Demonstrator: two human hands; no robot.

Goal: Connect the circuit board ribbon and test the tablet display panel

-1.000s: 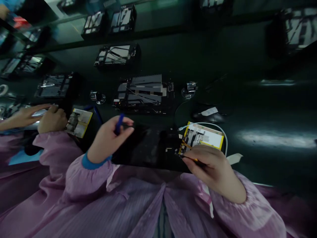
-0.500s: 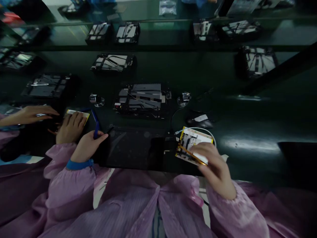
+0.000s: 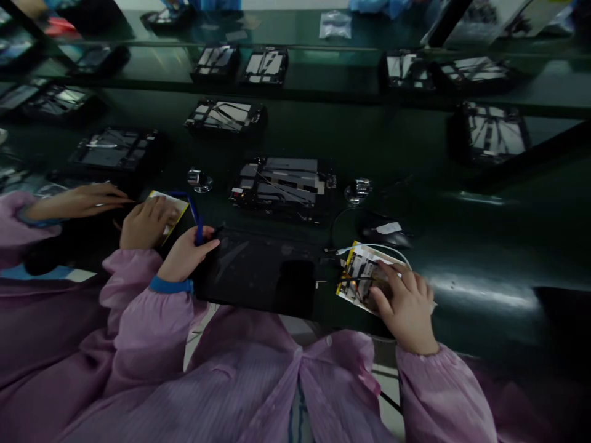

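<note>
The left hand (image 3: 186, 253) grips a slim blue plastic pry tool (image 3: 199, 231) beside a flat black glass panel (image 3: 256, 274), while the right hand (image 3: 404, 306) lies open-fingered on a flat yellow-edged battery pack (image 3: 357, 277).

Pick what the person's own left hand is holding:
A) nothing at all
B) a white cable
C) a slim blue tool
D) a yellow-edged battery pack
C. The left hand pinches a slim blue tool between thumb and fingers, just off the edge of the dark panel.
</note>
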